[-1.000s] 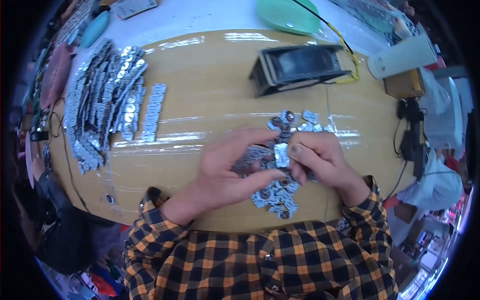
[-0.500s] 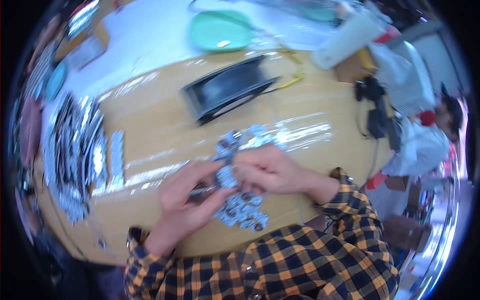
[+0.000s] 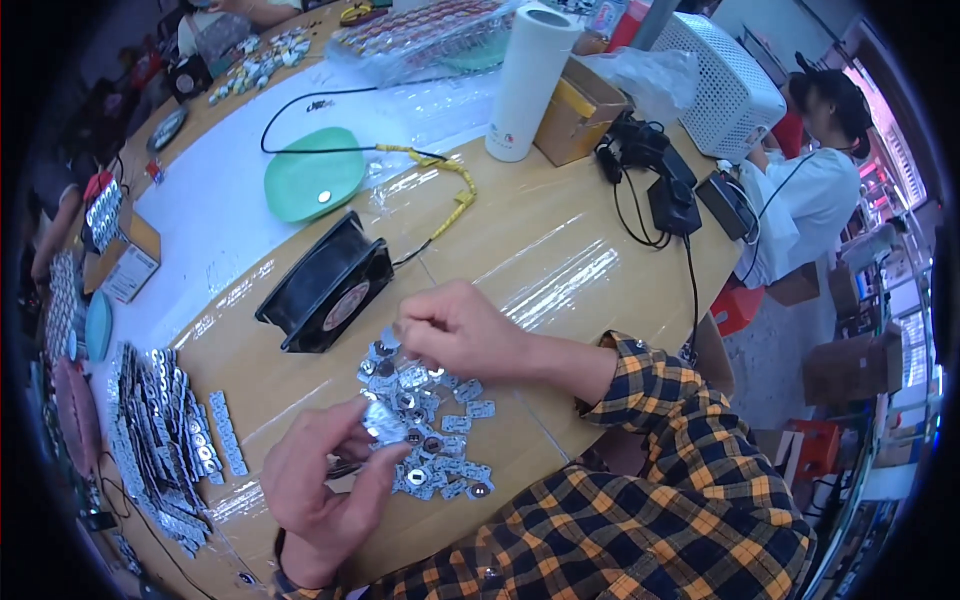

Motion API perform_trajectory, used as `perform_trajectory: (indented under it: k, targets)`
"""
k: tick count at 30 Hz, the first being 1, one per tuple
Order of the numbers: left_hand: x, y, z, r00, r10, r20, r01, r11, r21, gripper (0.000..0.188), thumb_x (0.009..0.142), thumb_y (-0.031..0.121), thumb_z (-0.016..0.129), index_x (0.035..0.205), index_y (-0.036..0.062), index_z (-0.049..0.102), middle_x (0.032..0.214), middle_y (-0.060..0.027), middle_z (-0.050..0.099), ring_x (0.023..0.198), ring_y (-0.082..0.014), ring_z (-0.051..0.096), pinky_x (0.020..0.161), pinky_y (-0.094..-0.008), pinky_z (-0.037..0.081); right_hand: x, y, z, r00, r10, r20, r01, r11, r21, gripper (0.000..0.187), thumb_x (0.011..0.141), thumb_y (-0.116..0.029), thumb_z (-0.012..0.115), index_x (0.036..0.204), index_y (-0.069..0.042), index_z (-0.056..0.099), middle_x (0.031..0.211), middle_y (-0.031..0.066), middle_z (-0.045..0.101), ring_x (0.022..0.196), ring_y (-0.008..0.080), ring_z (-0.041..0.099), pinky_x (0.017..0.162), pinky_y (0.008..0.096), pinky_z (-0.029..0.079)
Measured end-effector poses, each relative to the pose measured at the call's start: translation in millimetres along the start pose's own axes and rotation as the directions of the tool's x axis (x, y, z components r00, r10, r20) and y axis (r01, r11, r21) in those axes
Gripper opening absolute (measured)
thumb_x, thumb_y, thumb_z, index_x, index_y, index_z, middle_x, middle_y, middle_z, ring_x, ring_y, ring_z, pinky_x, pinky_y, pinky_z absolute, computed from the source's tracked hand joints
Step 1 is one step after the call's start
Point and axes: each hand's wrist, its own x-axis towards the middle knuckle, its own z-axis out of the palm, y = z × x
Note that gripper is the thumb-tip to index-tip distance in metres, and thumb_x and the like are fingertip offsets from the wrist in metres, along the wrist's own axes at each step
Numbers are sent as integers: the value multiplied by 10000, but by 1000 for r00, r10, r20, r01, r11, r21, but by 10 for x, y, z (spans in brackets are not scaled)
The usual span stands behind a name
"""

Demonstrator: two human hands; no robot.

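A loose pile of small silvery plates, some with round dark parts point(image 3: 430, 440), lies on the tabletop point(image 3: 500, 270) in front of me. At the pile's left edge, my left hand point(image 3: 325, 475) pinches a shiny silver piece point(image 3: 384, 424) between thumb and forefinger. My right hand point(image 3: 458, 328) is closed above the far end of the pile, apart from the left. A small pale-blue piece point(image 3: 390, 338) shows at its fingertips, its kind too small to tell. Beyond the hands stands a black fan point(image 3: 325, 285) with a cable.
Stacked silvery strips point(image 3: 160, 440) lie on the left beside a single strip point(image 3: 228, 433). Farther off are a green tray point(image 3: 318, 175), a white roll point(image 3: 530, 85), a cardboard box point(image 3: 580, 115) and black adapters point(image 3: 672, 205). Another person point(image 3: 820, 190) is at the right.
My view has swung, so the fan and tray appear farther left. My hands were close together over the pile; now the right is apart from the left, toward the pile's far end.
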Motion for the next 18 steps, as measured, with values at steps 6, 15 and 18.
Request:
perform_trajectory:
  k: [6, 15, 18]
  targets:
    - [1199, 476, 583, 825, 542, 161, -560, 822, 103, 365, 699, 18, 776, 1038, 0, 642, 761, -107, 603, 610, -225, 596, 508, -296, 444, -17, 28, 133, 847, -436, -305, 496, 855, 153, 174, 814, -139, 575, 701, -8, 553, 588, 78, 545, 557, 176, 529, 562, 324, 436]
    - [2773, 622, 1903, 800, 553, 233, -579, 610, 541, 172, 727, 103, 666, 853, -13, 661, 823, -200, 688, 765, -354, 690, 667, -432, 545, 100, 512, 103, 832, -555, -30, 481, 747, -458, 213, 810, -230, 574, 810, -36, 662, 772, 225, 623, 747, 411, 620, 677, 494, 489]
    - [2809, 675, 1930, 837, 463, 290, -545, 661, 517, 214, 739, 143, 669, 873, -24, 662, 847, -209, 689, 793, -354, 691, 686, -439, 546, 133, 570, 38, 855, -517, -37, 449, 774, -445, 257, 819, -279, 544, 814, -48, 657, 775, 225, 621, 758, 416, 613, 673, 498, 485]
